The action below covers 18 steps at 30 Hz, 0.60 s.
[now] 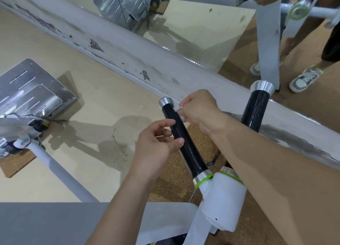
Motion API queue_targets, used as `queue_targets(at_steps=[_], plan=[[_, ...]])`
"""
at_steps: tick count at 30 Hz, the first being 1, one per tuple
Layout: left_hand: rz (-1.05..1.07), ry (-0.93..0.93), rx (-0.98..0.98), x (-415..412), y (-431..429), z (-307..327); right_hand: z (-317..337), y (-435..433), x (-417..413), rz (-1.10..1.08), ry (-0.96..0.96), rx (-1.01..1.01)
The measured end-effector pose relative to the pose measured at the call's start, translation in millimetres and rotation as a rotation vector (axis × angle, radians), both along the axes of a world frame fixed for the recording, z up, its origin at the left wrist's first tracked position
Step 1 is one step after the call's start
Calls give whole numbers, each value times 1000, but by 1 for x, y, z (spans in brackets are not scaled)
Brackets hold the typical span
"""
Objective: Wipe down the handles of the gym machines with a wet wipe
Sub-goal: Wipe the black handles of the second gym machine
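A black handle with silver end caps juts up from the machine's white joint. My right hand grips a small white wet wipe and holds it against the handle just below the top cap. My left hand sits at the handle's middle, thumb and fingertips lightly touching its left side with fingers relaxed. A second black handle stands to the right, partly hidden behind my right forearm.
A worn white ledge below a wall mirror runs diagonally just behind the handles. A metal foot plate and white frame tube lie at the left. The mirror shows sneakers and the reflected machine.
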<state>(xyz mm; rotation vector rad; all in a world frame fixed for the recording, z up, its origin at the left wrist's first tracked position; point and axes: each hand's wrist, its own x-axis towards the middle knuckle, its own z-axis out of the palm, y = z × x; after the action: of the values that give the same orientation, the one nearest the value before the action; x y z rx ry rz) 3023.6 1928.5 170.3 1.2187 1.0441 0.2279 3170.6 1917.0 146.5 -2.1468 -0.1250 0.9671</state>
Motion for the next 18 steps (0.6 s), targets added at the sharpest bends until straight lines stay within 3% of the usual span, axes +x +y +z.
queue_targets(at_steps=[3, 9, 11, 14, 18], plan=[[20, -22, -19, 0, 0, -2, -5, 10, 0, -48, -70, -29], [42, -59, -58, 0, 6, -10, -36, 27, 1, -257, 144, 68], [75, -72, -53, 4, 10, -13, -32, 26, 1, -260, 98, 102], [113, -51, 30, 14, 22, -18, -17, 20, -2, -149, -100, 209], [84, 33, 231, 33, 37, -26, -6, 20, -7, 165, -248, 230]])
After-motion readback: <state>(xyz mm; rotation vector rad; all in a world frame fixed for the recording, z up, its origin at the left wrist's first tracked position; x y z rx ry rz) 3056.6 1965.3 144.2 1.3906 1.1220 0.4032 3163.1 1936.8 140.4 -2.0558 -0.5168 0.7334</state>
